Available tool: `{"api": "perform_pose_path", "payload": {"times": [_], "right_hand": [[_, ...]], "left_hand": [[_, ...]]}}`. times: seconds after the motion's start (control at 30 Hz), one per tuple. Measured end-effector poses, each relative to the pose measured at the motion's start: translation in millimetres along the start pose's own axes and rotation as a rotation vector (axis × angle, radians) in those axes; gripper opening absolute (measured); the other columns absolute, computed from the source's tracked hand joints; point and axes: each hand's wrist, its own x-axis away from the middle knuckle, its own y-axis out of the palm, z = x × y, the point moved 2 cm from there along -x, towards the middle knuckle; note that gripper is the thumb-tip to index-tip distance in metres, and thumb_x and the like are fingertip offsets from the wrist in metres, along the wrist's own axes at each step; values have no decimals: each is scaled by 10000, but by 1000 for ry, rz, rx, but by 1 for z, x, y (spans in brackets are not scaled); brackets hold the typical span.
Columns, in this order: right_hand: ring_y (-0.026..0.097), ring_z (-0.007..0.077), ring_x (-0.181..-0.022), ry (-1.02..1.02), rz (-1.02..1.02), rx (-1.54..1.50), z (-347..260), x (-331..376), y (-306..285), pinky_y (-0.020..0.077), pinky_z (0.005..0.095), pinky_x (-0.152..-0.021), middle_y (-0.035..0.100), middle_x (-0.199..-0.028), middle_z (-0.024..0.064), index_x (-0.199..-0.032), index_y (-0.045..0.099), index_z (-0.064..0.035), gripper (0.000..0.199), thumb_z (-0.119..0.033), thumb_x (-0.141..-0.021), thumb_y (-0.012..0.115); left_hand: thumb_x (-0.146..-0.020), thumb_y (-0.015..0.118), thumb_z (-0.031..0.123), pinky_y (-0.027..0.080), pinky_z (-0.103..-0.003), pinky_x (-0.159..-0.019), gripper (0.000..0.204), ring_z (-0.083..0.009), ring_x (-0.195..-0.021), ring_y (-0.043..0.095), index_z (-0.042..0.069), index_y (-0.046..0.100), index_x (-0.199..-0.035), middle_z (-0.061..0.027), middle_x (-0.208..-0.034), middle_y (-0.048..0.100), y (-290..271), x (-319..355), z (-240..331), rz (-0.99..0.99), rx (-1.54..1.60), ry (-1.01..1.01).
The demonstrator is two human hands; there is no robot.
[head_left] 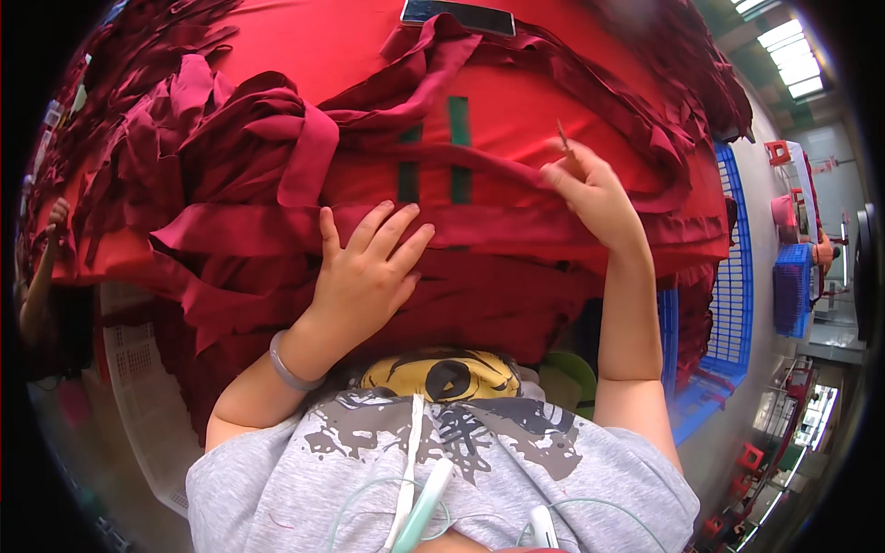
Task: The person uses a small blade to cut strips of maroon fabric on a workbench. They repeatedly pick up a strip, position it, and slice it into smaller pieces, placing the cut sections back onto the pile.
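Note:
A long dark-red fabric strip (498,224) lies crosswise along the near edge of the red-covered table (544,111). My left hand (369,263) rests on this strip with its fingers spread, holding nothing. Farther right, my right hand (592,192) is raised over the cloth. Its fingers close on a thin, pointed, brownish tool (564,138), whose tip sticks up past them; the rest is hidden in the hand. Another narrow strip (502,166) runs up to the right fingers, and whether they grip it I cannot tell. Green tape marks (459,147) show on the red cover.
Heaps of dark-red strips (240,138) cover the table's left side, with more at the far right. A phone (458,16) lies at the far edge. Blue plastic crates (728,276) stand right of the table, and a white basket (138,387) below left. Another person's hand (58,214) shows far left.

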Motion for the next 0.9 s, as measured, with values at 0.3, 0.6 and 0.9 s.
{"api": "perform_pose_path", "payload": {"times": [0.3, 0.6, 0.9], "right_hand": [[559, 380, -989, -227, 139, 540, -41, 61, 87, 474, 427, -854, 464, -1124, 205, -1434, 340, 31, 510, -74, -954, 480], [608, 259, -559, -302, 96, 814, -35, 79, 111, 484, 373, -517, 580, -722, 95, -1239, 604, -5, 372, -123, -888, 633], [606, 200, -506, -336, 170, 790, -33, 78, 121, 478, 315, -447, 595, -715, 76, -1217, 610, 4, 367, -185, -903, 622]], "left_hand": [[-750, 728, 329, 103, -738, -1049, 569, -214, -1291, 413, 279, 576, -1296, -6, -1363, 494, 9, 0, 7, 69, -1, -78], [-743, 728, 313, 66, -739, -1052, 486, -226, -1266, 417, 278, 627, -1217, 66, -1367, 511, 15, -4, 8, 109, 24, -98], [-771, 708, 299, 62, -733, -1051, 464, -233, -1293, 398, 278, 614, -1225, 65, -1391, 500, 19, -4, 11, 125, 9, -115]]}}
